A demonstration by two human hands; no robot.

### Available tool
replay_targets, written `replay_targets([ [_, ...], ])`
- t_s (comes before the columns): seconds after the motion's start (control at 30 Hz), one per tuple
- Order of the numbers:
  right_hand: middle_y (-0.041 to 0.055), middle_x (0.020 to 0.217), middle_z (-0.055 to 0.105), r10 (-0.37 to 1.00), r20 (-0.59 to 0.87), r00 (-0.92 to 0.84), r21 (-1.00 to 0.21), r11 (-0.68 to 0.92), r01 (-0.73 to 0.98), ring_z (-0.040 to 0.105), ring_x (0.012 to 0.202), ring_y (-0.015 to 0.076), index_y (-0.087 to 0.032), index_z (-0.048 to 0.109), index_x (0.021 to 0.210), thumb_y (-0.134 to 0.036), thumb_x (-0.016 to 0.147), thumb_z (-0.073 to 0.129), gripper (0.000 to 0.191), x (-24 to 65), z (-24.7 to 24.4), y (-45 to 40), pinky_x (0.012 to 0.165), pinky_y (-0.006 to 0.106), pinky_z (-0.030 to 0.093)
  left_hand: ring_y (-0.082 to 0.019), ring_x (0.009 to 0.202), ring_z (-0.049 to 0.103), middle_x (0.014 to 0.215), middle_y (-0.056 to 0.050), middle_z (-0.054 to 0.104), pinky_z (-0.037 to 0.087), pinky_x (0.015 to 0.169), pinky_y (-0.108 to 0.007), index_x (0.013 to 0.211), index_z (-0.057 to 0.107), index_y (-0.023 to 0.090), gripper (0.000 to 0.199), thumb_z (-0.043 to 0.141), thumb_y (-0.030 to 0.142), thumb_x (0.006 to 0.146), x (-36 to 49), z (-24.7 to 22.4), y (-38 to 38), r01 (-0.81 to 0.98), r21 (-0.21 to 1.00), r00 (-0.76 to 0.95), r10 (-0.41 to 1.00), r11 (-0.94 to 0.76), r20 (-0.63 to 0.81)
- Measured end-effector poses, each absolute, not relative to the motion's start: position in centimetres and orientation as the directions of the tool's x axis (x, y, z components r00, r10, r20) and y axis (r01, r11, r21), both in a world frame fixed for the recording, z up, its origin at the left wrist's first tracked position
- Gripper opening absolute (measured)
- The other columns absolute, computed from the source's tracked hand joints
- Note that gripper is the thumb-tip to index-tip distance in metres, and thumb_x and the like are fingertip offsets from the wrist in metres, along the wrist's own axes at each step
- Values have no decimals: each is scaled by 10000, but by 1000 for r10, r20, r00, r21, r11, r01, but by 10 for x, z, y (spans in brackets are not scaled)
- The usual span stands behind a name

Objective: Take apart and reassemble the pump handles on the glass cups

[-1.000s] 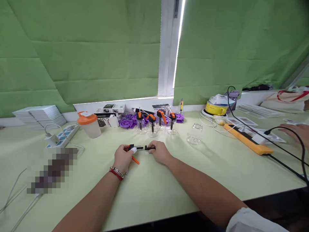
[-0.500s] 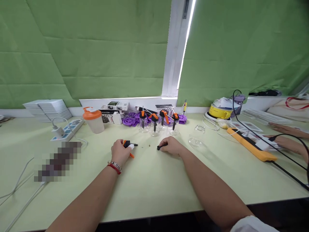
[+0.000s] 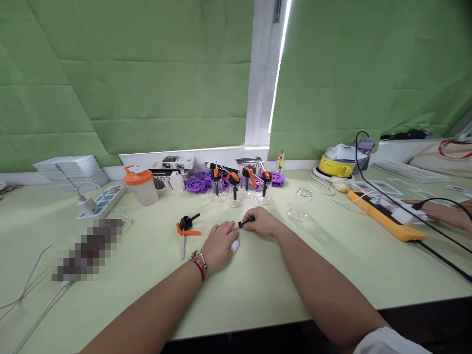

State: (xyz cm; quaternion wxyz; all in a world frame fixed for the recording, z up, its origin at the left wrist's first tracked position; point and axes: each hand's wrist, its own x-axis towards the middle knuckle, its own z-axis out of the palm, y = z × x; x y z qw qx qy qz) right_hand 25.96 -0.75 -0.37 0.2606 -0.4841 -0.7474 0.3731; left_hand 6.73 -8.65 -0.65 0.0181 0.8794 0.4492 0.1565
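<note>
My left hand [image 3: 220, 244] lies low over the table with its fingers stretched out and a white covering on the thumb. Its fingertips are beside a tiny spring-like metal piece [image 3: 236, 227]; I cannot make out whether they grip it. My right hand [image 3: 261, 222] pinches a small black lever-shaped part [image 3: 241, 224], whose end is close to that piece. Left of my left hand, a black and orange dispenser top [image 3: 186, 223] with a metal tube lies on its side. Beyond my right hand, a clear glass bottle [image 3: 300, 209] stands on the table.
Several glass bottles with black and orange tops [image 3: 235, 189] stand before purple plastic parts [image 3: 199, 184] and boxes [image 3: 171, 183]. A shaker cup [image 3: 142, 187] and power strip [image 3: 105, 200] are left. An orange-edged power strip [image 3: 387, 219], cables and another person's hand [image 3: 442, 214] are right.
My left hand has let go of the dispenser top, which now lies on the table, and has moved right towards my right hand. My right hand still holds the black part.
</note>
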Motion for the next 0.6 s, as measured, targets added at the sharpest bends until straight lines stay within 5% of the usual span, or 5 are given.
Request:
replay_targets([
  [0.43,27,754,695,953,53,-298,-734,240,636,592,687,149,-173,725,781,-111,647,669,158,273,-11,8,642,251,444,-255,1180,465,1233,-104,557,371,957,-433,1137,568,206,309,369,228,901,62,-3,-86,786,192,549,807,-587,218],
  [0.6,41,989,677,922,199,-332,-670,375,641,574,909,183,-205,727,867,-121,683,681,207,267,-4,3,851,309,420,-266,1186,466,1270,-114,538,378,950,-447,1162,562,199,327,374,234,896,61,-5,-86,791,201,542,814,-578,209],
])
